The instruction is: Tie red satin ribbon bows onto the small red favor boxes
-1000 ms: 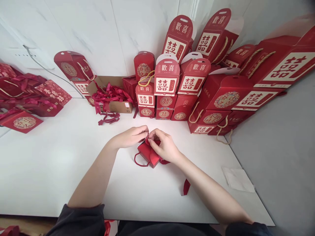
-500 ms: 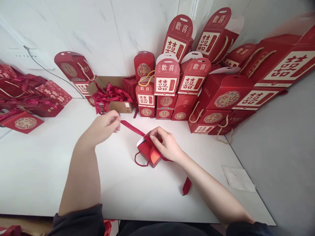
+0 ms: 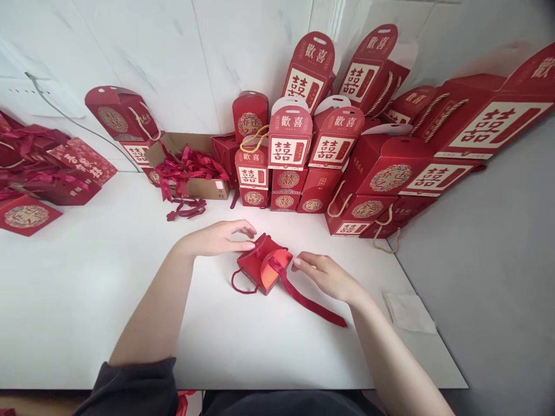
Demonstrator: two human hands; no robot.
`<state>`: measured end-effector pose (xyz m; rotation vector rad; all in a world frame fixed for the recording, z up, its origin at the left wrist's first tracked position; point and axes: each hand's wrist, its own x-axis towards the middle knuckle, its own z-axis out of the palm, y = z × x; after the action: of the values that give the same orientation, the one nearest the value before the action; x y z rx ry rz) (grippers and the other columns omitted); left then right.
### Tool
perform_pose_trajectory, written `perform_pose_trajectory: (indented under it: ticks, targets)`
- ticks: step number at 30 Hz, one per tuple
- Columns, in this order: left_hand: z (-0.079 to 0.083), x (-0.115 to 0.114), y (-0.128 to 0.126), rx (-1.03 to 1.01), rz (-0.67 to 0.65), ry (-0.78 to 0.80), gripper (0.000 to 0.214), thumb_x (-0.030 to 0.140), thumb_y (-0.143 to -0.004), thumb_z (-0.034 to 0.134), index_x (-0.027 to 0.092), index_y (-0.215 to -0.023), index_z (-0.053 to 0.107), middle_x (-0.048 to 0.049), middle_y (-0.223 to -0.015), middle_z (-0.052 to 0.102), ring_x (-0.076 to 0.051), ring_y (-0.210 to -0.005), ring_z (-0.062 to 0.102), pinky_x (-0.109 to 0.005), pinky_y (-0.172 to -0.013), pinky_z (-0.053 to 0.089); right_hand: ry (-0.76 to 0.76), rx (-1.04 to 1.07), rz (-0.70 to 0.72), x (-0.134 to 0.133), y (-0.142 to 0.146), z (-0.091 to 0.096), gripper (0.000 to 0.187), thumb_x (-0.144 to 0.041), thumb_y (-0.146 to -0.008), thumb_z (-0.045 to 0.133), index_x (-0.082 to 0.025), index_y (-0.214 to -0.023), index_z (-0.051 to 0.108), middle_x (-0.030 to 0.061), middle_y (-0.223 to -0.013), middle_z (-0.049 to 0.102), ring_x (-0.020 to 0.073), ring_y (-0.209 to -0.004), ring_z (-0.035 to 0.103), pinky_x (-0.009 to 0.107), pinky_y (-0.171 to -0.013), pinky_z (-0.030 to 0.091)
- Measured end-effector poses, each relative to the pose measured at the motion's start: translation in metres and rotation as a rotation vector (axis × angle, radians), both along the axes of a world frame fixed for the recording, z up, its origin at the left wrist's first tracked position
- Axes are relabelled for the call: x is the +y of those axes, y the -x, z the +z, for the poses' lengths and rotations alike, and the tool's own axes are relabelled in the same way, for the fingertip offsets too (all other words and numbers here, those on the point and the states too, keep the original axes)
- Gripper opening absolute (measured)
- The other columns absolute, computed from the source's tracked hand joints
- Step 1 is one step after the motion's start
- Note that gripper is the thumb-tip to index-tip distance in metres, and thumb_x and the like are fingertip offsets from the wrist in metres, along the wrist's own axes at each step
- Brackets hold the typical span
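A small red gift box [image 3: 254,268] with a twisted cord handle lies on the white table in front of me. A dark red ribbon [image 3: 310,300] comes out of a slot in its rounded flap and trails to the right across the table. At the box's upper left edge is my left hand [image 3: 221,237], open, its fingers apart and the thumb tip at the folded flap. My right hand [image 3: 329,274] is just right of the box, fingers loosely bent and apart from the thumb, with no ribbon seen between them.
Behind stand stacked red gift boxes [image 3: 290,147] with rope handles. A cardboard box [image 3: 203,188] full of red ribbons is at back left, with loose ribbon [image 3: 188,209] before it. More decorated boxes [image 3: 32,215] sit far left. A white tissue [image 3: 410,312] lies right.
My left hand has let go of the ribbon and come right to the box. My right hand has moved off the top to the right side. The ribbon now hangs out on the right.
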<state>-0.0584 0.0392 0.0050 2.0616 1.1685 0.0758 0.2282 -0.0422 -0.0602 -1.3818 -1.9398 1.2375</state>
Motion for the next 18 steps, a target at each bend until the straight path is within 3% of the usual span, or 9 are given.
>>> perform_pose_trajectory:
  ticks: [3,8,13,18]
  targets:
    - [-0.004,0.0,-0.011,-0.026,-0.072,0.084,0.029,0.043,-0.077,0.065,0.021,-0.096,0.062,-0.0042,-0.1,0.064,-0.019,-0.089,0.059,-0.026,-0.076,0.046,0.14,0.125,0.025,-0.006,0.006,-0.015,0.042,-0.057,-0.095,0.043,-0.02,-0.089,0.062,0.0021,-0.087,0.064,0.0172,-0.079,0.055,0.03,-0.077,0.04]
    - [-0.002,-0.002,-0.01,-0.002,-0.104,0.077,0.026,0.038,-0.075,0.066,0.019,-0.068,0.05,0.0021,-0.072,0.05,-0.013,-0.067,0.044,-0.024,-0.062,0.036,0.315,0.435,0.11,-0.009,0.012,-0.025,0.042,-0.057,-0.092,0.05,-0.017,-0.088,0.062,-0.0014,-0.07,0.053,0.0124,-0.064,0.045,0.026,-0.064,0.036]
    - [0.01,-0.004,-0.006,-0.083,-0.18,0.23,0.032,0.037,-0.081,0.061,0.017,-0.061,0.045,0.0017,-0.067,0.045,-0.011,-0.062,0.039,-0.024,-0.06,0.032,0.266,0.511,-0.001,-0.007,0.005,-0.026,0.037,-0.052,-0.087,0.06,-0.016,-0.077,0.061,-0.0036,-0.062,0.045,0.0106,-0.058,0.039,0.025,-0.057,0.028]
    - [0.011,0.004,0.016,-0.084,-0.096,0.315,0.043,0.041,-0.083,0.061,0.017,-0.056,0.037,0.0047,-0.055,0.026,-0.009,-0.051,0.022,-0.025,-0.049,0.019,0.195,0.533,-0.098,-0.004,-0.005,-0.028,0.036,-0.049,-0.088,0.061,-0.016,-0.073,0.059,-0.0041,-0.062,0.042,0.0106,-0.06,0.037,0.026,-0.06,0.028]
